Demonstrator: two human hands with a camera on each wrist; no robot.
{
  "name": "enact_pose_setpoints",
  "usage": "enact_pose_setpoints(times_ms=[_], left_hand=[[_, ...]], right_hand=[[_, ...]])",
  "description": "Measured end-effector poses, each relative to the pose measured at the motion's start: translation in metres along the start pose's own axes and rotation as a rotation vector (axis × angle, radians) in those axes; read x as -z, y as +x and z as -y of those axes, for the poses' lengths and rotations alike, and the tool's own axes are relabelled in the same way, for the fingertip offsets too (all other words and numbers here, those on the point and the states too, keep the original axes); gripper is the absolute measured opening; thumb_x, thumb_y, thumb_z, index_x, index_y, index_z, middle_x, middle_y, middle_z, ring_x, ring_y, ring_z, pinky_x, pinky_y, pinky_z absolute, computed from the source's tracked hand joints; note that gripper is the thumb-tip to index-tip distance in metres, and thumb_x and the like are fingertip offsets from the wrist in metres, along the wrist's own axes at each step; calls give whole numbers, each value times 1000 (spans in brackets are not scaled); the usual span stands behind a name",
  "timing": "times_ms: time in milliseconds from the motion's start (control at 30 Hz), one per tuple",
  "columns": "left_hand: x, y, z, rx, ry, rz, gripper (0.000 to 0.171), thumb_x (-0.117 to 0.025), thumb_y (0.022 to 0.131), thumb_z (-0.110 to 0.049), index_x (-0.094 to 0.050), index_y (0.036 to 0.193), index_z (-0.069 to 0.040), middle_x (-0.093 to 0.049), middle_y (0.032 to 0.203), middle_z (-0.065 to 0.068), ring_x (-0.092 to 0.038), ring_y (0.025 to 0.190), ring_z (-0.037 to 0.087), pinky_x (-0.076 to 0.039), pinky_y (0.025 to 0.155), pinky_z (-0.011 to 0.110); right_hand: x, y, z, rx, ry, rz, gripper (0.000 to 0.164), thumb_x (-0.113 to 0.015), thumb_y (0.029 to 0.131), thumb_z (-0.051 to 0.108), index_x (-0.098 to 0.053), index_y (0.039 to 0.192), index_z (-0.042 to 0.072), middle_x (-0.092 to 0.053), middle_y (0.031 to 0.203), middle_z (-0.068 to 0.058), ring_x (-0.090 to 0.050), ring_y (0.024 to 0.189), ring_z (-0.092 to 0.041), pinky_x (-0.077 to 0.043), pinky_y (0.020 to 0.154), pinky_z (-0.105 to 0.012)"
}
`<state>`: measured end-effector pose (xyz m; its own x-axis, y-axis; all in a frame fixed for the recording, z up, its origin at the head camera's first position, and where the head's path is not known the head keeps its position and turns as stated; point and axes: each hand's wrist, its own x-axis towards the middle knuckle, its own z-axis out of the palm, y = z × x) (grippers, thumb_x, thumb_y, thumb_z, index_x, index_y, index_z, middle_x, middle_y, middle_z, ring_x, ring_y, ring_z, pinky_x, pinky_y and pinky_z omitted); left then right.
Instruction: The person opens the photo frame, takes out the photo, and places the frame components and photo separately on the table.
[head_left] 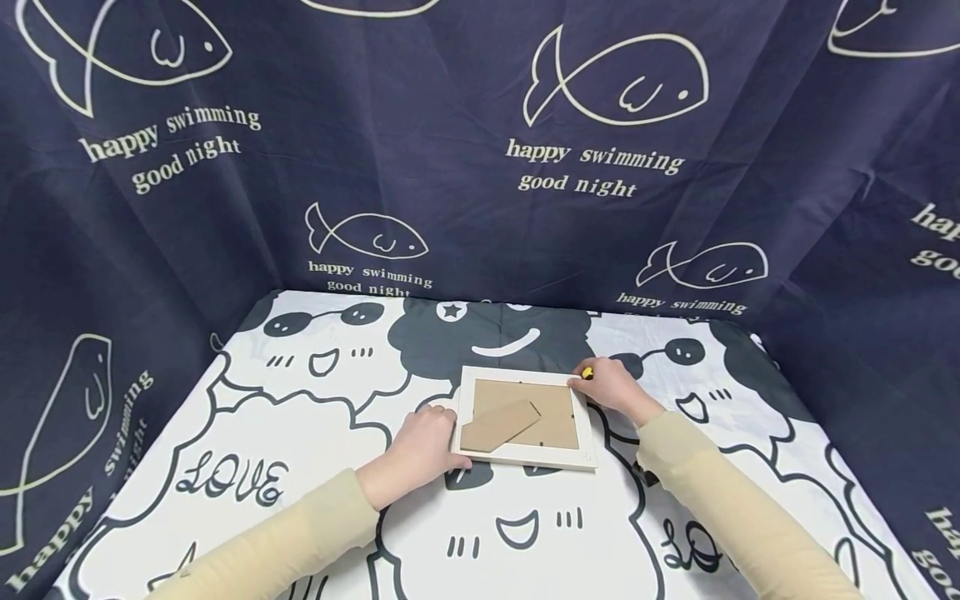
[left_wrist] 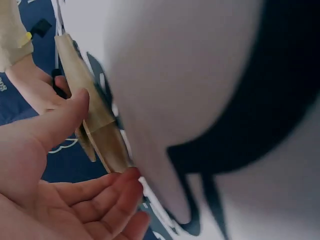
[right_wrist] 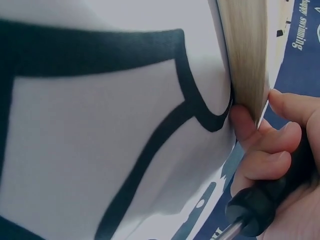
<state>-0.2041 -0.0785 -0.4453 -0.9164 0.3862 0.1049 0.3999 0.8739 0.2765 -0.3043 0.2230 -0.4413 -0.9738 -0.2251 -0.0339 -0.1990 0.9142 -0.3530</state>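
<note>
A white picture frame (head_left: 525,459) lies back side up, with a brown backing board (head_left: 491,393) and a slanted brown easel stand (head_left: 501,425). At its left edge my left hand (head_left: 422,446) grips the near corner, thumb along the front side. In the left wrist view, the thumb and fingers are on either side of the frame (left_wrist: 82,75). My right hand (head_left: 611,386) pinches the far right corner. That same hand holds a screwdriver (right_wrist: 252,207) against the palm, its dark handle and part of the metal shaft visible. A yellow handle end shows in the head view.
A white cloth with black cartoon sheep (head_left: 517,529) covers the table. Dark blue fabric (head_left: 465,167) with fish drawings and lettering hangs behind it and along both sides.
</note>
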Motion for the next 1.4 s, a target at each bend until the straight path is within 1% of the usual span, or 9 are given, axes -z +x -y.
enact_pose_setpoints(times_ms=[167,233,400,600,700,867,1100,1300,1400], left_hand=[[0,3,1,12,-14,1,54,-79,57,-43,-63,90,-4,-63,79,5,-55,75,19,-42,69,38],[0,4,1,13,-22,6,52,-79,57,-42,-63,89,-4,-63,78,5,-55,75,19,-42,69,38],[-1,5,3,10,-46,16,50,-79,58,-41,-63,89,-5,-62,75,2,-54,74,17,-43,73,40],[1,9,6,1,-86,25,37,-80,58,-36,-59,74,-10,-49,60,-8,-44,60,11,-37,61,32],[3,12,7,3,-95,38,35,-80,58,-34,-56,70,-12,-46,57,-9,-42,58,10,-34,60,30],[4,16,10,17,-114,82,33,-80,59,-33,-56,69,-13,-46,57,-9,-42,56,10,-34,60,29],[8,19,14,25,-150,127,32,-79,59,-31,-59,73,-11,-48,57,-8,-43,55,11,-33,57,27],[8,22,17,12,-162,132,35,-81,57,-31,-61,77,-10,-49,60,-7,-43,56,11,-34,54,26],[9,24,18,2,-175,132,35,-81,57,-30,-60,76,-10,-49,60,-7,-43,55,11,-35,53,25]], right_hand=[[0,0,1,-15,22,7,26,-62,82,28,-65,90,4,-60,70,-4,-49,47,-12,-40,48,-25],[1,0,1,-28,28,14,26,-61,82,28,-65,91,3,-59,67,-3,-48,44,-11,-40,45,-25],[1,-1,2,-48,22,14,27,-61,82,27,-65,92,2,-57,65,-3,-48,47,-11,-39,45,-24],[2,-5,1,-39,21,7,27,-62,82,27,-65,88,2,-56,64,-2,-47,51,-12,-37,45,-23],[2,-7,0,-25,18,4,26,-62,81,27,-66,86,2,-56,63,-2,-46,50,-11,-37,45,-23],[4,-11,0,-33,29,13,24,-63,81,27,-66,82,3,-54,60,-1,-45,48,-11,-36,44,-23],[4,-18,2,-45,38,10,25,-63,81,26,-66,85,1,-53,57,0,-44,46,-10,-34,42,-23],[4,-23,1,-54,40,9,22,-63,81,26,-64,76,5,-45,51,2,-38,43,-10,-30,41,-23],[3,-25,1,-54,29,17,22,-62,81,27,-62,70,8,-46,50,2,-39,43,-10,-30,41,-23]])
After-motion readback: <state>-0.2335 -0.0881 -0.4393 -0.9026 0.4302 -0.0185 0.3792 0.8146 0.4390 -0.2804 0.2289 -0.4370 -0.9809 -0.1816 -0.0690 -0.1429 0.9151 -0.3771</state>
